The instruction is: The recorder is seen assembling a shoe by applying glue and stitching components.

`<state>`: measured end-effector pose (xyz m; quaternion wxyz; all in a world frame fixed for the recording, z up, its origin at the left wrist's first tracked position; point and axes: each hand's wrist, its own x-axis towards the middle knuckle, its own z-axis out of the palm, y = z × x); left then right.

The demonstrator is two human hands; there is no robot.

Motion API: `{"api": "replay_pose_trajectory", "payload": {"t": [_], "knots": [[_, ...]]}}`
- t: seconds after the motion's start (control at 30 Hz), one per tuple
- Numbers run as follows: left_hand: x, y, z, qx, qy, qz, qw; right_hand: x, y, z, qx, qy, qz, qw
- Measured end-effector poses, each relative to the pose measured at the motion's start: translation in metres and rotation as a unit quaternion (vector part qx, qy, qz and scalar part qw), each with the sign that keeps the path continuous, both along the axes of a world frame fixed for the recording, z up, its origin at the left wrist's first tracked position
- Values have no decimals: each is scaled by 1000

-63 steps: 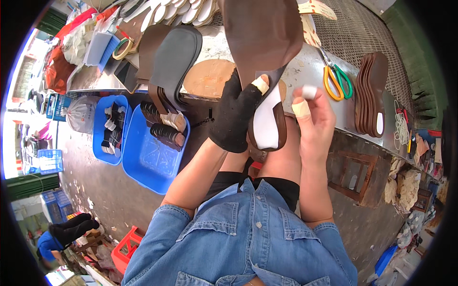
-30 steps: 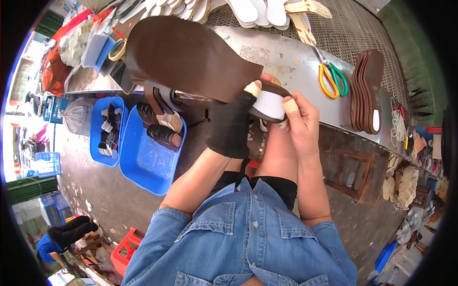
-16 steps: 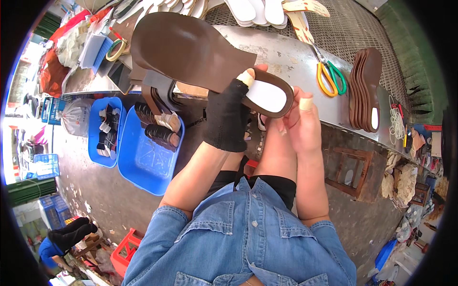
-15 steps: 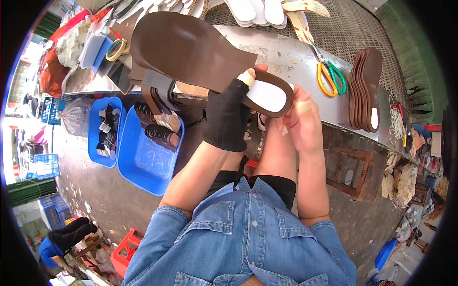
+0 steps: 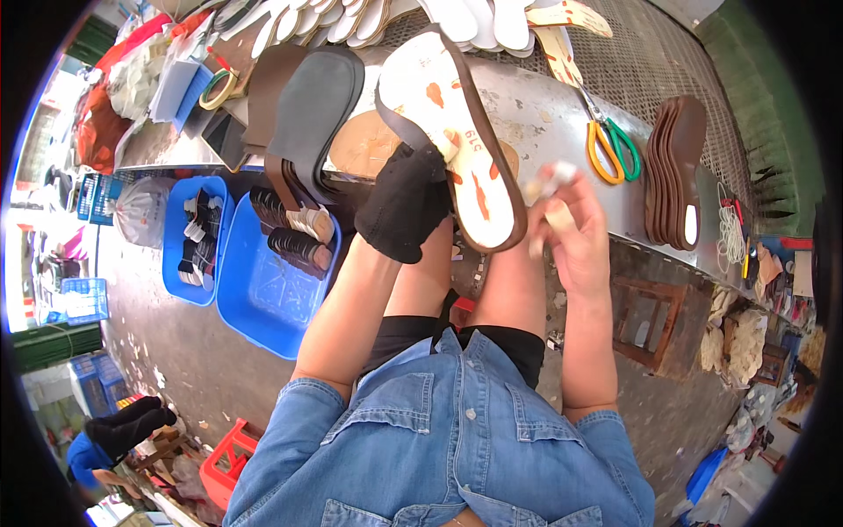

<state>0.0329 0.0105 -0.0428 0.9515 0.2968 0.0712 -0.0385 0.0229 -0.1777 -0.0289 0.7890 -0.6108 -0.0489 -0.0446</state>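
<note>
My left hand (image 5: 406, 206), in a black fingerless glove, is closed on an insole (image 5: 472, 180) at its middle. The insole stands tilted, its white underside with reddish marks toward me and a brown rim around the edge. Just right of its lower end is my right hand (image 5: 572, 230), apart from it. Its fingers are spread and half bent, with pale coverings on the tips; they are slightly blurred. Behind the insole, a dark grey sole-shaped piece (image 5: 312, 105) lies on the metal bench (image 5: 527, 105) beside a tan round piece (image 5: 362, 147).
Scissors (image 5: 608, 145) with yellow and green handles and a stack of brown insoles (image 5: 674, 171) lie on the right. White insoles (image 5: 457, 19) are piled at the back. A blue tub (image 5: 263, 329), a red stool (image 5: 230, 461) and a wooden frame (image 5: 654, 321) stand below the bench.
The insole has been turned from its brown face to its white underside and swung more upright. My right hand has let go of its end and drawn slightly right.
</note>
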Motion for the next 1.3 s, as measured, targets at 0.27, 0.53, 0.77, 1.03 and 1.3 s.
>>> {"api": "replay_pose_trajectory", "payload": {"t": [0.27,0.53,0.77,1.03,1.3], "knots": [[-6,-6,2,83,6,-176,981,16,-9,-9,74,133,277,949],[-4,-12,-4,188,15,-123,974,25,17,-4,-138,-50,4,989],[-7,-18,14,266,22,-92,959,15,-11,-15,-99,75,217,968],[-5,-13,6,298,-22,-156,942,13,-10,-14,32,71,192,978],[-4,-11,16,302,-17,-124,945,5,-14,-18,21,83,171,982]]}}
